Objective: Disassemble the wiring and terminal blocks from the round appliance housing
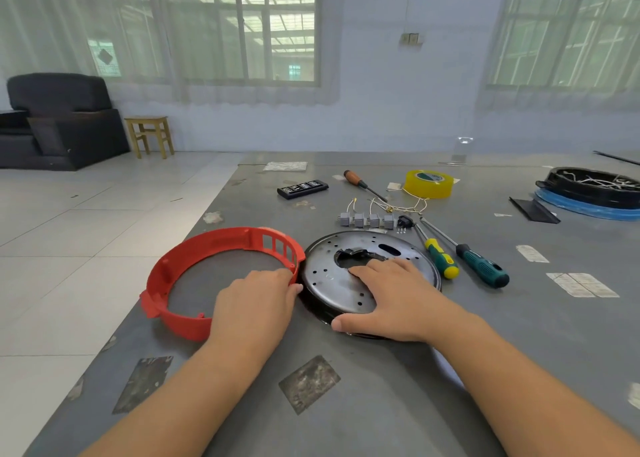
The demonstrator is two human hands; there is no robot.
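The round metal housing plate (346, 283) lies flat on the grey bench (381, 404), near its left edge. The right hand (391, 297) rests on the plate with its fingers spread and fairly straight, fingertips at the edge of the central cut-out, thumb along the near rim. The red plastic ring (194, 276) lies just left of the plate, touching it. The left hand (256, 304) lies over the ring's near right section; whether its fingers curl round the ring wall cannot be told. Behind the plate, four grey terminal blocks (367, 220) stand in a row with the loose wiring (398, 207) beside them, apart from the housing. A yellow-handled screwdriver (440, 255) and a green-handled screwdriver (481, 264) lie right of the plate. A yellow tape roll (428, 183), a wooden-handled screwdriver (360, 182) and a black bit case (302, 189) lie further back.
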